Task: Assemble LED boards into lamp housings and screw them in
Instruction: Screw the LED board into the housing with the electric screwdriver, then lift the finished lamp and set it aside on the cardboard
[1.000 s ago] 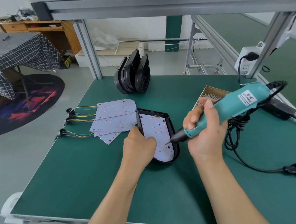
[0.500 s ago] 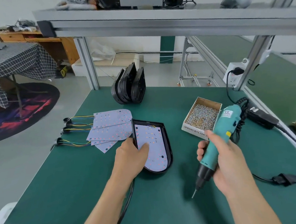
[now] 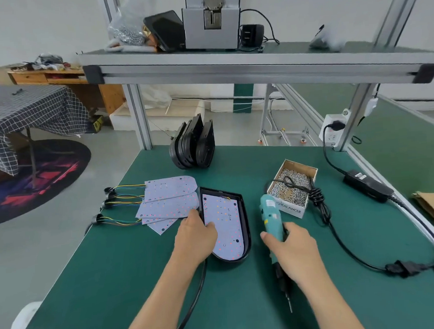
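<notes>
One LED board [image 3: 225, 227] in housing [image 3: 245, 228], screws [image 3: 292, 185] in box [image 3: 287, 211]

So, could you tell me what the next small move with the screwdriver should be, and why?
Probably let go of it. The right hand grips the teal electric screwdriver, which lies low over the green mat right of the lamp housing, its bit towards the near edge, away from the LED board. The left hand rests on that board's left side.

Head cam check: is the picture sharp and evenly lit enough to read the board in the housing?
Head view: soft, even daylight, faint shadows, no glare on the LED board; wide-angle bending of the shelf beam; corners slightly smeared, centre sharp.
</notes>
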